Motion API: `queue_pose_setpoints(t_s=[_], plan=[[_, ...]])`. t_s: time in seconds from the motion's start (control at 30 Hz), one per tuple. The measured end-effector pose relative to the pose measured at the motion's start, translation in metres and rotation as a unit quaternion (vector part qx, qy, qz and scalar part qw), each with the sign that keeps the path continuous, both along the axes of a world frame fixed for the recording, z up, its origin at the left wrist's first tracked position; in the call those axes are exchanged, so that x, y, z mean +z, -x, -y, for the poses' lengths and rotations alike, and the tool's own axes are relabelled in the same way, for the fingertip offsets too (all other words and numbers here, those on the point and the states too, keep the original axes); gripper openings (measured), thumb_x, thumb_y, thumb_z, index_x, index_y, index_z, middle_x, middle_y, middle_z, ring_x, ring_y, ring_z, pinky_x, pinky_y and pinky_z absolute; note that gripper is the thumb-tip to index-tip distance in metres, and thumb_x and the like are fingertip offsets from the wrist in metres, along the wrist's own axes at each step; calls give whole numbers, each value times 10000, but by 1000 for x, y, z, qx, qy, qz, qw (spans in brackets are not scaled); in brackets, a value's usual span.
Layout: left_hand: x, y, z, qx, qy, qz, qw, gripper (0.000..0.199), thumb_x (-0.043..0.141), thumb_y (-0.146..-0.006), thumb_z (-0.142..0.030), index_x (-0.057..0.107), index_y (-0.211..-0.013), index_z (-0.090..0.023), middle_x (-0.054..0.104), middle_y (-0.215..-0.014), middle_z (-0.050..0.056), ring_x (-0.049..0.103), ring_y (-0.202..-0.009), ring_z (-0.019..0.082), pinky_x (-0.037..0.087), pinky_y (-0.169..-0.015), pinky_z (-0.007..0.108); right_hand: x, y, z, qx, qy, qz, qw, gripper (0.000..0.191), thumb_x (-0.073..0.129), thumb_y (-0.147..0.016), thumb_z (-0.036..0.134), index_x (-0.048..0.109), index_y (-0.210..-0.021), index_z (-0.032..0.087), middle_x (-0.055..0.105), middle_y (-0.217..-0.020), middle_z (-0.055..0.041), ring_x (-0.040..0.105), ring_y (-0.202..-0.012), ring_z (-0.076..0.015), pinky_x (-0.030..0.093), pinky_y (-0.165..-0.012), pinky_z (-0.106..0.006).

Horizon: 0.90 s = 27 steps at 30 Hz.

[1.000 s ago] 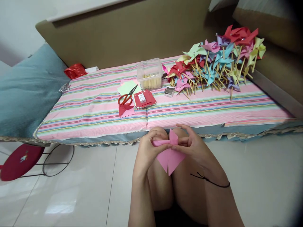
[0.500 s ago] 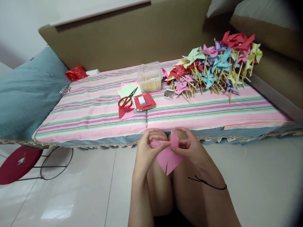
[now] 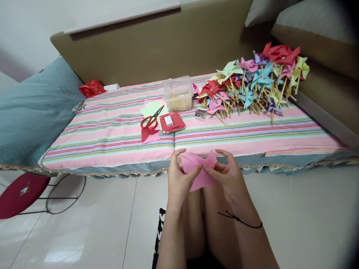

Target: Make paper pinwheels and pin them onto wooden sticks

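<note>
A pink sheet of paper [image 3: 202,181], cut in from its corners, is held above my knees between both hands. My left hand [image 3: 181,181] pinches its left side, thumb on the near face. On the other side my right hand [image 3: 226,172] grips it, with its thumb almost meeting the left one near the middle. The paper's upper edge rises in bent points between the hands. Some of the fingers are hidden behind the sheet.
On the striped couch cover lie orange-handled scissors [image 3: 151,118], a stack of red paper [image 3: 176,126], pale green sheets [image 3: 153,108], a small open box [image 3: 201,114] and a clear tub of sticks [image 3: 179,101]. Finished paper pinwheels [image 3: 246,95] pile at the right. A red stool [image 3: 22,194] stands left.
The pink paper has been turned in my hands: the slit corner that pointed down is no longer there, and bent points now show along the top. Both hands still hold it.
</note>
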<state>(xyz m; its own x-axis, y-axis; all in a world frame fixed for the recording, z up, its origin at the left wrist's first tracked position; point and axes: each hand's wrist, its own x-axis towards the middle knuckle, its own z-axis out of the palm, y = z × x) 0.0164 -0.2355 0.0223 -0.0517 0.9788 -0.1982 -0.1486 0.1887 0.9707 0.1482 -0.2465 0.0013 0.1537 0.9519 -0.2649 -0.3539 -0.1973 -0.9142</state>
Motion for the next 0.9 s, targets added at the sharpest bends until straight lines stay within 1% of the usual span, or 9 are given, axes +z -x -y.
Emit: queue_pose_setpoints(t_s=[0.13, 0.33, 0.47, 0.63, 0.73, 0.9], plan=[[1, 1, -1, 10, 18, 2, 1000, 622, 801, -615, -208, 463, -1138, -217, 589, -637, -85, 526, -509, 84, 417, -547, 208, -1, 0, 1, 10, -9, 8, 1000, 750, 858, -588, 384, 416, -1181, 257, 725, -722, 12, 680, -687, -207, 528, -685, -343], [-5, 5, -1, -9, 11, -1, 1000, 618, 780, -635, -192, 455, -1160, -220, 583, -657, -78, 526, -540, 88, 416, -553, 206, 0, -2, 2, 26, -3, 0, 1000, 754, 852, -614, 334, 407, -1217, 258, 737, -736, 10, 674, -669, -186, 519, -673, -313], [-8, 7, -2, -17, 6, -1, 1000, 619, 772, -636, -176, 454, -1164, -229, 590, -667, -71, 547, -568, 100, 428, -572, 214, -2, -3, 1, 31, 3, 7, 999, 776, 854, -607, 339, 406, -1235, 256, 735, -731, 13, 683, -677, -201, 524, -684, -334], [-8, 7, -2, -17, 0, -7, 1000, 612, 763, -637, -160, 457, -1164, -220, 601, -675, -66, 548, -567, 94, 437, -570, 207, -3, -3, 1, 29, 8, 1, 1000, 786, 858, -597, 332, 410, -1239, 256, 739, -742, 6, 690, -693, -210, 531, -706, -349], [-8, 8, -3, -16, 4, -9, 1000, 613, 769, -635, -169, 458, -1162, -210, 604, -650, -66, 545, -552, 94, 433, -551, 201, -2, -3, 1, 27, 7, -7, 1000, 792, 867, -583, 319, 418, -1231, 254, 743, -738, 4, 688, -690, -199, 530, -697, -328], [-7, 7, -2, -16, 9, -1, 1000, 629, 801, -619, -193, 468, -1152, -198, 607, -609, -74, 533, -512, 87, 421, -516, 190, -2, -1, 0, 25, 8, -24, 999, 794, 875, -555, 303, 421, -1204, 249, 750, -728, -1, 673, -641, -173, 519, -640, -282]])
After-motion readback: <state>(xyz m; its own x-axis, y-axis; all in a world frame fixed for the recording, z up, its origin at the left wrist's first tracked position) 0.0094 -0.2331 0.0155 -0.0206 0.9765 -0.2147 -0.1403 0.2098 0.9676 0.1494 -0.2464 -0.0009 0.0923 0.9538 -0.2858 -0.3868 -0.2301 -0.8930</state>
